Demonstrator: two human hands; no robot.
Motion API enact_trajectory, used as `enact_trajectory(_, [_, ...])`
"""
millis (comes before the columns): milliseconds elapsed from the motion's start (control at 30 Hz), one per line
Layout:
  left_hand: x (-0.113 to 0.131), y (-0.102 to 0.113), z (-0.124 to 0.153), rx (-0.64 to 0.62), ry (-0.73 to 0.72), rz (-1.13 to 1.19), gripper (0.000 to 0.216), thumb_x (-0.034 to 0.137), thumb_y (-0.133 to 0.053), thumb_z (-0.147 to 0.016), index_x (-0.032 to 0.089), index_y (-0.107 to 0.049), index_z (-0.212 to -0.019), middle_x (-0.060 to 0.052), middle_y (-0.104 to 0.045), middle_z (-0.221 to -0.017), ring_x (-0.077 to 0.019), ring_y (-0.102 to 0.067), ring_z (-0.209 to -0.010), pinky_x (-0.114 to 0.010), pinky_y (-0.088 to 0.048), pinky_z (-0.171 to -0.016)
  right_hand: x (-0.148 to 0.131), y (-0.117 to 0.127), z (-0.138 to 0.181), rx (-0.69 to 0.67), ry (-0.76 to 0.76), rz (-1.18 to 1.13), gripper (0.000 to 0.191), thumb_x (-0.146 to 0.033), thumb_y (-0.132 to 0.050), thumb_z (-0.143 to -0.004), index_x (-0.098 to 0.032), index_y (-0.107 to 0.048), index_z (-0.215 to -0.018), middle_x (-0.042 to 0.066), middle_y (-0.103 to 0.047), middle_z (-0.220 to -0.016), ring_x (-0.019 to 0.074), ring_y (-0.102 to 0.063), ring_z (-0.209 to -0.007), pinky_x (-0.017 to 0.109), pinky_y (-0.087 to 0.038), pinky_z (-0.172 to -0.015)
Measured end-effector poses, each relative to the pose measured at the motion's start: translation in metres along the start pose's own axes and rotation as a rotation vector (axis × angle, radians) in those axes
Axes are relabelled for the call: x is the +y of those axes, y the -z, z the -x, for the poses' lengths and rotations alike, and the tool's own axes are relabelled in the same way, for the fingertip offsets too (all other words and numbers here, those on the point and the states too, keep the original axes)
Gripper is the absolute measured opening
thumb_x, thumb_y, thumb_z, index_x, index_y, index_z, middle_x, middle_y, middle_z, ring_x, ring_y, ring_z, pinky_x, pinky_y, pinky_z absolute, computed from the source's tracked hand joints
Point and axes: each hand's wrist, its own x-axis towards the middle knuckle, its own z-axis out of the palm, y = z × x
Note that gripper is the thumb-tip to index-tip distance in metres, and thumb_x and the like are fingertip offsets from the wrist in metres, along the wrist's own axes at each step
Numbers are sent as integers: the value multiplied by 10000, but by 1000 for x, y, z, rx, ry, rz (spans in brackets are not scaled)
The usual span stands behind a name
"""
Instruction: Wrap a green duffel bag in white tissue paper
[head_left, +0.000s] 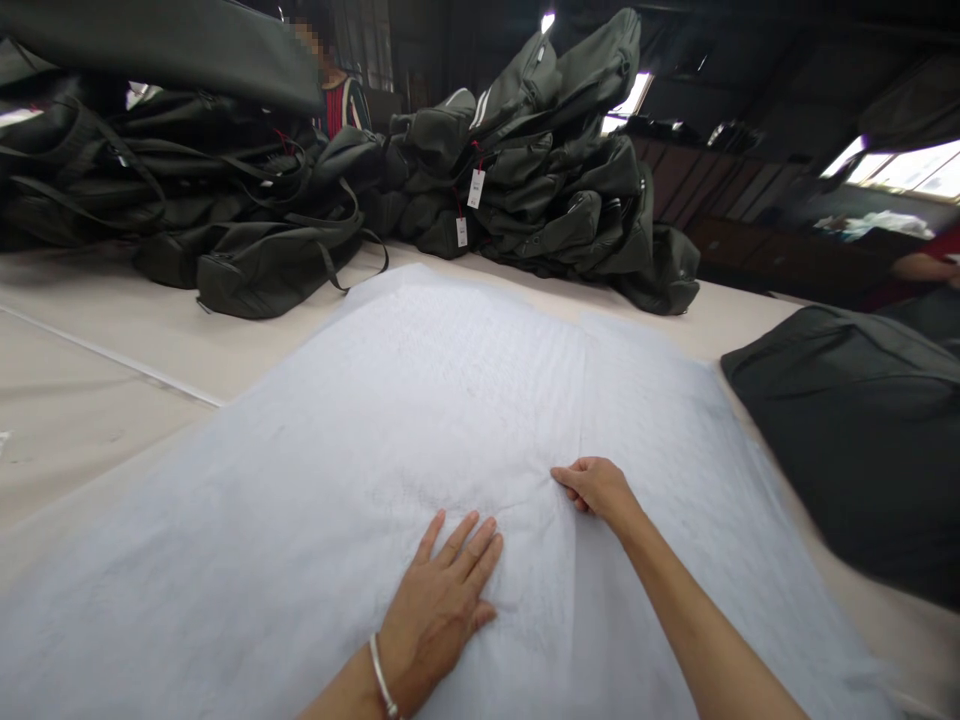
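Both hands on a white tissue sheet spread over the surface.

Nearest the camera, the left hand (442,600), a silver bangle (381,678) on its wrist, lies flat and open on the white tissue sheet (420,400), fingers spread, gripping nothing. Just beyond it the right hand (596,487) is curled, its fingertips pinching a small crease of the same sheet near its middle. This sheet covers most of the pale surface (82,400) in front. To the right lies a dark green bag (855,440), close beside the sheet's edge. Along the far side stands a heap of dark green backpacks (540,170) with white hang tags (475,188), and another person's striped top (341,103) shows behind it.
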Motion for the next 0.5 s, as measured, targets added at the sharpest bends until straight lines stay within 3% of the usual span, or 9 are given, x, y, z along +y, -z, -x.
enact_trajectory(167, [0, -3, -1, 8, 8, -1, 722, 334, -691, -867, 247, -318, -1479, -55, -399, -1513, -263, -333, -1411, -546, -324, -1150, -11, 7, -3, 10, -13, 225, 296, -417, -756, -627, -213, -570, -519, 39, -581, -453, 197, -576, -456, 303, -411, -491])
enact_trajectory(333, [0, 0, -2, 8, 20, 10, 683, 317, -678, -877, 255, -343, -1469, -52, -408, -1507, -262, -337, -1409, -540, -324, -1152, -14, 21, 1, 187, -14, 382, 453, -578, -803, -528, -199, -555, -551, 122, -626, -590, 348, -651, -725, 459, -473, -682])
enact_trajectory(400, [0, 0, -1, -4, 17, 26, 676, 321, -671, -882, 264, -341, -1470, -48, -410, -1506, -261, -341, -1407, -542, -322, -1153, -15, 28, 1, 238, -26, 394, 529, -668, -758, -546, -177, -616, -684, 153, -666, -721, 380, -651, -805, 508, -474, -724])
enact_trajectory(500, [-2, -5, -1, 8, 1, 71, 640, 375, -611, -922, 265, -316, -1479, -40, -386, -1521, -255, -308, -1424, -557, -312, -1157, -11, 34, 0, 345, 50, 405, 738, -760, -611, -669, -170, -613, -1111, 200, -654, -1108, 398, -595, -1064, 570, -436, -881])
